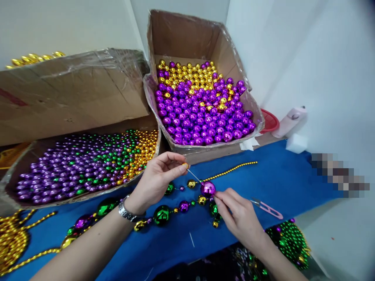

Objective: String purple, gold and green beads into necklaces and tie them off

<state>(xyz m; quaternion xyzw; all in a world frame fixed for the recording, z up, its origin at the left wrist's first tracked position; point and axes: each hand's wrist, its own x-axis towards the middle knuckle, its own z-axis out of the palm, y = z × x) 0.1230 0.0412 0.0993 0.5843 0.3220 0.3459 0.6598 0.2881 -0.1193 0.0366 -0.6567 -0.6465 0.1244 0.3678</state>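
Observation:
My left hand, a metal-banded watch on its wrist, pinches a small gold bead between thumb and fingertips. A thin, straight needle or wire runs from that bead down to a large shiny purple ball. My right hand has its thumb and finger closed at the ball's lower right edge. Around them on the blue cloth lies a strand of mixed beads, with a green ball, a smaller purple ball and gold balls. A gold bead string stretches off behind.
Pink-handled snips lie right of my right hand on the blue cloth. Behind stands a carton of purple and gold balls; another box and small beads are left. Green beads sit below right.

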